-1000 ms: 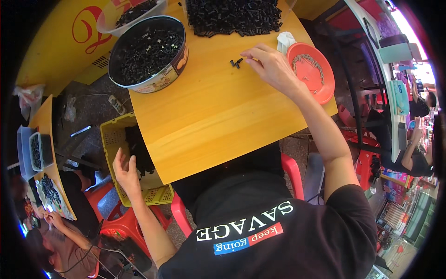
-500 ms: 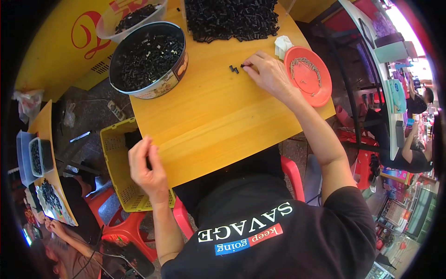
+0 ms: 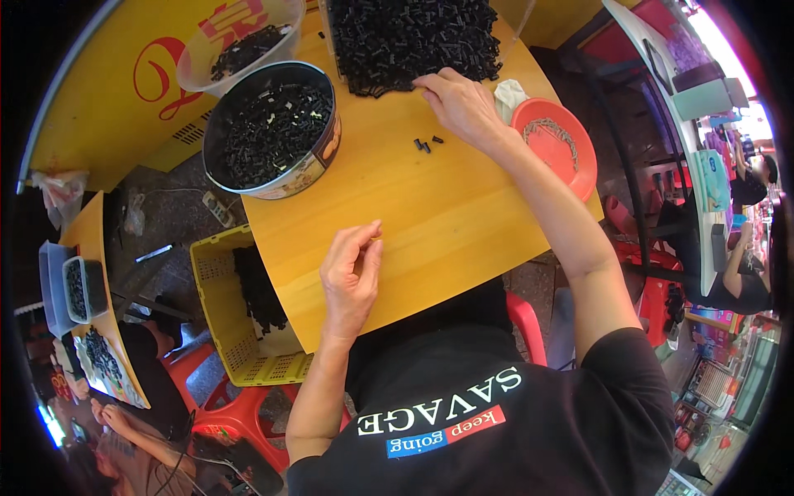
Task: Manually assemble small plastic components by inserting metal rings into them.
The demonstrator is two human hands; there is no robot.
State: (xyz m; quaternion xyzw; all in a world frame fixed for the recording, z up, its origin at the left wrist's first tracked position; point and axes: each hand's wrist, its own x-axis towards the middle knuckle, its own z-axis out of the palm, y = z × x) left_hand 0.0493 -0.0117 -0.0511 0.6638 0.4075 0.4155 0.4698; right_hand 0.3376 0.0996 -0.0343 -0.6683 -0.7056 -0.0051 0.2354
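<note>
The right hand (image 3: 461, 106) reached far across the bench (image 3: 430, 207), its fingers together on the black parts pile (image 3: 413, 37). The left hand (image 3: 351, 277) hovered near, fingers pinched together.

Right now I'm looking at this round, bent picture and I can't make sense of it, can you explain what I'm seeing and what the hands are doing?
There is no machine here. A person wears a wide fisheye camera on the head, looking down, so straight edges curve and the person's own forearms come in from below. Both bare hands work over a yellow wooden table. The right hand reaches to the edge of a large heap of small black plastic parts at the far side; whether it grips any I cannot tell. A few loose black pieces lie beside it. The left hand hovers near the table's front with fingers pinched, and anything in them is too small to see. Also on the table are a round metal tin full of black parts and an orange plastic plate. A yellow plastic crate sits below on the left.
</note>
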